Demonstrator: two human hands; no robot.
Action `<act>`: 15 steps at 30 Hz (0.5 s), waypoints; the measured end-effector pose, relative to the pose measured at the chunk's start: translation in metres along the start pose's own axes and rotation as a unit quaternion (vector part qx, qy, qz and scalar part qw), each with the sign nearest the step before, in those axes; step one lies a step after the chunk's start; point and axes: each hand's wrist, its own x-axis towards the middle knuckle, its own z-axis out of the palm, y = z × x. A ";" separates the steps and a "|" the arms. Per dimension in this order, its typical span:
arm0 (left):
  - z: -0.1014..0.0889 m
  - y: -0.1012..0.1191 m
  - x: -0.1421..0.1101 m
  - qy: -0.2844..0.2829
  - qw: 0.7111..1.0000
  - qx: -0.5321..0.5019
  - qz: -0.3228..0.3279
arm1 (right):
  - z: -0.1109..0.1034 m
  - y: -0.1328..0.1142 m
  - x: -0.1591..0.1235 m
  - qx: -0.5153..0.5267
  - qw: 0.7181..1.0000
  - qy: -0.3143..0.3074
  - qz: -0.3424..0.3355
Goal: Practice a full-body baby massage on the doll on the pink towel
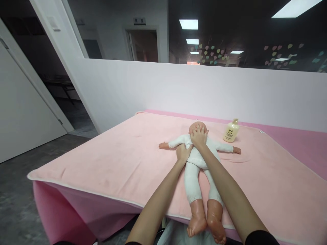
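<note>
A baby doll in a white bodysuit lies on its back on a pink towel, head away from me, arms spread, bare feet hanging over the near edge. My left hand rests on the doll's chest by its left-side shoulder, fingers curled against the cloth. My right hand lies over the doll's face and chin, fingers spread across it.
A pale yellow pump bottle stands on the towel just right of the doll's head. The table backs onto a white half wall with a dark window above. A doorway and grey floor lie to the left.
</note>
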 end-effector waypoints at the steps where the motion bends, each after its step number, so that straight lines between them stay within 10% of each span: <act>1: -0.001 0.000 -0.001 0.002 1.000 0.016 0.004 | 0.000 0.000 0.001 0.006 1.000 -0.003 0.018; 8: -0.007 0.005 -0.008 0.082 0.996 -0.009 -0.025 | -0.004 0.003 0.008 0.082 0.986 -0.040 0.143; 15: -0.015 0.009 -0.011 0.132 0.981 -0.075 0.121 | -0.022 0.023 -0.015 0.113 0.983 -0.116 0.090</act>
